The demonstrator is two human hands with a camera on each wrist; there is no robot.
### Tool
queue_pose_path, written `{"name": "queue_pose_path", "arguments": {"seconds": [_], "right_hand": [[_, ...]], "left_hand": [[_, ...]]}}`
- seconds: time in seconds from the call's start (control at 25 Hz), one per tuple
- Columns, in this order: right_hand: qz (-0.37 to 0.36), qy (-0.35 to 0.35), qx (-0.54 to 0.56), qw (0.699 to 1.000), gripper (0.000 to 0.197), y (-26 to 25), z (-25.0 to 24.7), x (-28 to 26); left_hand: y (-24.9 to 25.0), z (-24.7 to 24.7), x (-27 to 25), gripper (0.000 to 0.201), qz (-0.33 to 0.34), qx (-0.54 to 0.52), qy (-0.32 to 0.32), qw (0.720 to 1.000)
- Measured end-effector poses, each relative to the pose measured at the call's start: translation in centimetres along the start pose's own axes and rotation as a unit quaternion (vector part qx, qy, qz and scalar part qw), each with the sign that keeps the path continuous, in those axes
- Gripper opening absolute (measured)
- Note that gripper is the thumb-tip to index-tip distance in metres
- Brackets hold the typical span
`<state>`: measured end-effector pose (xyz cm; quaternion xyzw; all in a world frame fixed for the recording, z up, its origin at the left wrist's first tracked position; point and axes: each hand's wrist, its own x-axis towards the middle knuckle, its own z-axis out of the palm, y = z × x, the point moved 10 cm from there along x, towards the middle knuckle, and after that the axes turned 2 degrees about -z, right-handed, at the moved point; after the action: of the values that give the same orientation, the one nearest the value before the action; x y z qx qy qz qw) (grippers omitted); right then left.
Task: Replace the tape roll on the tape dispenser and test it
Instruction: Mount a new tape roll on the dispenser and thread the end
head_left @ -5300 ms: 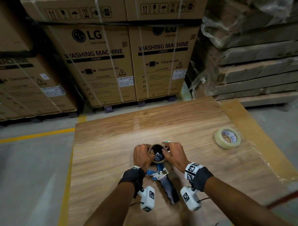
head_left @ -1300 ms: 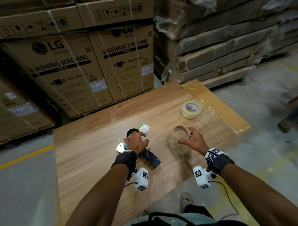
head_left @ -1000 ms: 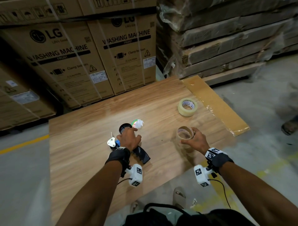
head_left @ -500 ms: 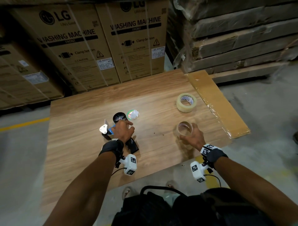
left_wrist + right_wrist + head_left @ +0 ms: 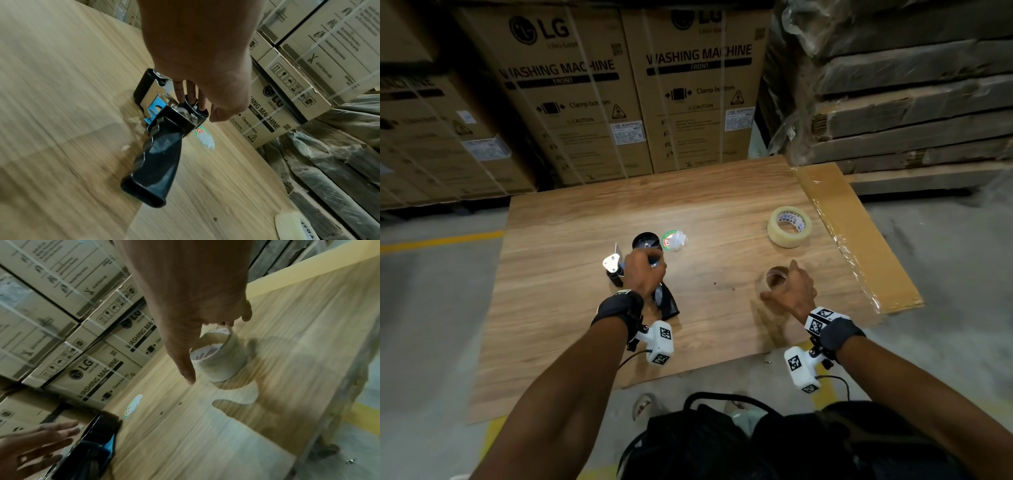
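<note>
The black-handled tape dispenser [image 5: 667,303] lies on the wooden board [image 5: 571,294], and its hub [image 5: 645,240] is bare. My left hand [image 5: 645,269] is over the dispenser's frame [image 5: 156,104] with straight, spread fingers [image 5: 180,91] touching it near the hub. The used-up tape roll [image 5: 774,275] stands on the board to the right. My right hand [image 5: 782,284] hovers over the used roll [image 5: 224,363], thumb beside it and fingers at its far rim, loosely spread. A full tape roll [image 5: 789,226] lies farther back right, untouched.
A crumpled label [image 5: 674,240] lies just right of the hub. A brown cardboard strip [image 5: 859,236] runs along the board's right edge. Stacked washing-machine cartons [image 5: 592,96] and wrapped timber [image 5: 911,102] stand behind the board. My bag [image 5: 722,442] is below the near edge.
Both hands first held the used roll on the hub. My right hand then carried it to the right, set it down on the board and loosened its grip. The left hand stayed on the dispenser.
</note>
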<state>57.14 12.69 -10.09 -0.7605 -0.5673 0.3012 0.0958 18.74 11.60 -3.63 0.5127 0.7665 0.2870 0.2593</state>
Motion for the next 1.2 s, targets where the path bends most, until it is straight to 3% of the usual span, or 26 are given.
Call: {"name": "queue_pose_path", "arguments": {"seconds": [0.12,0.24,0.36,0.52,0.68,0.8,0.92,1.2], "right_hand": [[-0.069,0.03,-0.037,0.996,0.111,-3.9,0.0,-0.9],[-0.162,0.047,-0.06,0.984,0.087,-8.7,1.3,-1.8],[-0.217,-0.018,-0.012,0.976,0.067,-13.1,4.6,-2.4],[-0.236,-0.081,0.024,0.968,0.056,-17.9,8.9,-3.4],[-0.197,-0.121,0.054,0.971,0.069,-20.8,13.1,-4.1],[-0.159,-0.181,0.003,0.971,0.081,-21.3,16.6,-4.9],[-0.123,-0.209,0.015,0.97,0.066,-21.1,18.8,-4.9],[-0.008,-0.256,0.197,0.946,0.032,-19.9,21.4,-5.6]], "left_hand": [[-1.1,-1.5,-0.2,0.025,-0.024,-0.056,0.02,0.998],[-3.0,-3.3,-0.5,0.021,-0.047,-0.12,0.053,0.99],[-5.0,-4.8,-0.4,0.022,-0.054,-0.132,0.063,0.988],[-7.9,-5.9,-0.1,0.019,-0.077,-0.16,0.032,0.984],[-9.7,-6.9,-0.1,0.018,-0.07,-0.149,0.009,0.986],[-10.9,-7.1,-0.1,0.014,-0.06,-0.143,-0.039,0.987],[-12.7,-7.0,0.1,0.012,-0.063,-0.137,-0.087,0.985],[-14.9,-7.0,0.5,0.008,-0.065,-0.129,-0.136,0.98]]}}
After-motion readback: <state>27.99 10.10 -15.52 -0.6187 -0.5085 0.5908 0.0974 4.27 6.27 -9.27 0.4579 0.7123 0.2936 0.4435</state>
